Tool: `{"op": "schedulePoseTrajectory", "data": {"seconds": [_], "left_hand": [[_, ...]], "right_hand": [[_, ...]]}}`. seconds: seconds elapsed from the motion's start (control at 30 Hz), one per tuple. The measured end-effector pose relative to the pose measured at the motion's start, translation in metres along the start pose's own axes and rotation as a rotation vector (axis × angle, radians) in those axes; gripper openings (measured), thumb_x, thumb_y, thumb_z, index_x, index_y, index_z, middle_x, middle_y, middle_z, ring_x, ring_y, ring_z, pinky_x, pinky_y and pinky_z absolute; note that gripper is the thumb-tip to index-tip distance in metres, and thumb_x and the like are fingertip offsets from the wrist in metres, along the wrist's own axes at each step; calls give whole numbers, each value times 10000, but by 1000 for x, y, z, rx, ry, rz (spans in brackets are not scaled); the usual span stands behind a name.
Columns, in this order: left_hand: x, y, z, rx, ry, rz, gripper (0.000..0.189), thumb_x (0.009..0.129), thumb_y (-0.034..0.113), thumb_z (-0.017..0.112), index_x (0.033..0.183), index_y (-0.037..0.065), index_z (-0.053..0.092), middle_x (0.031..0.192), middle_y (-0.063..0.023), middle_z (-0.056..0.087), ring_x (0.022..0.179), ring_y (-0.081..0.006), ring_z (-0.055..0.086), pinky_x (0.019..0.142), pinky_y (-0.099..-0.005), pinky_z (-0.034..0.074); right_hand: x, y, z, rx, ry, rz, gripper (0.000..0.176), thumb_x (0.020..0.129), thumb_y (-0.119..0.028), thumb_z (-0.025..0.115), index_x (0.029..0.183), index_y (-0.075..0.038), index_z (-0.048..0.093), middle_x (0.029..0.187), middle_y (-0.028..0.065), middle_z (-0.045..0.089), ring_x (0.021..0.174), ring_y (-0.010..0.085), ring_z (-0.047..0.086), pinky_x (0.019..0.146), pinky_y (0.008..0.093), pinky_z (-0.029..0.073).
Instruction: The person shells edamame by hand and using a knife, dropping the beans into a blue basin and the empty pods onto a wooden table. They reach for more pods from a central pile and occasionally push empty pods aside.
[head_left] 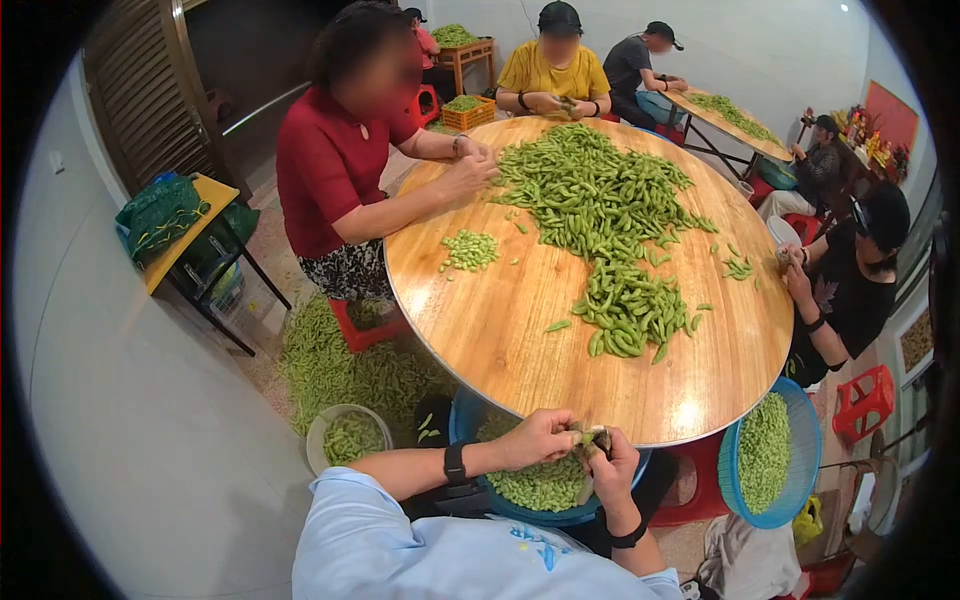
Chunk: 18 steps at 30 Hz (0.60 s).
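Note:
My left hand [540,438] and my right hand [613,468] meet just off the near edge of the round wooden table [480,320]. Both are closed, their fingertips pinching what looks like a green soybean pod [587,438] between them. Dark coverings show on some fingertips, and the fingers partly hide the pod. Directly below is a blue basin [462,415] holding many shelled beans [540,487]; my forearms cover part of it. A large heap of green pods [600,200] spreads over the tabletop, with its near end a little beyond my hands.
A person in red [340,150] sits left, near a small bean pile [470,250]. Others sit around this table and a second table [745,140]. A blue basket [812,450] stands right, by a red stool [863,402]. A white bucket [318,440] and floor husks [335,350] lie left.

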<state>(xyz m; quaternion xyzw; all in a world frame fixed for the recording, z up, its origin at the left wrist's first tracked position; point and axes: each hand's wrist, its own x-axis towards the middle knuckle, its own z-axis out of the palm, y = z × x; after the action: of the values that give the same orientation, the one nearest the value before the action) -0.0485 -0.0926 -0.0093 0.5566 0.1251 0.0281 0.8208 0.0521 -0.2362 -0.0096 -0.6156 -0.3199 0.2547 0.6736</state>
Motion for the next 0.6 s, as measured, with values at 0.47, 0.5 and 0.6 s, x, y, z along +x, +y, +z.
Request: {"op": "schedulePoseTrajectory", "data": {"seconds": [0.47, 0.5, 0.6], "left_hand": [[-10, 8, 11, 552, 159, 407, 148, 836, 61, 585, 958, -20, 560, 792, -101, 603, 708, -163, 604, 602, -293, 472], [-10, 9, 9, 834, 168, 613, 175, 778, 20, 617, 938, -26, 561, 777, -154, 572, 682, -260, 604, 598, -343, 481], [-14, 13, 10, 964, 150, 743, 181, 753, 17, 641, 918, -18, 576, 753, -167, 546, 683, -326, 585, 583, -372, 476]], "right_hand": [[5, -3, 4, 366, -32, 370, 76, 752, 0, 454, 771, -3, 527, 582, 63, 512, 419, 112, 446, 372, 251, 376], [5, -5, 6, 370, -5, 377, 60, 747, 6, 459, 749, -10, 517, 572, 62, 505, 418, 109, 444, 370, 253, 372], [1, 6, 3, 327, -39, 368, 71, 748, 3, 461, 768, -22, 524, 600, 25, 505, 450, 94, 459, 401, 243, 371]]}}
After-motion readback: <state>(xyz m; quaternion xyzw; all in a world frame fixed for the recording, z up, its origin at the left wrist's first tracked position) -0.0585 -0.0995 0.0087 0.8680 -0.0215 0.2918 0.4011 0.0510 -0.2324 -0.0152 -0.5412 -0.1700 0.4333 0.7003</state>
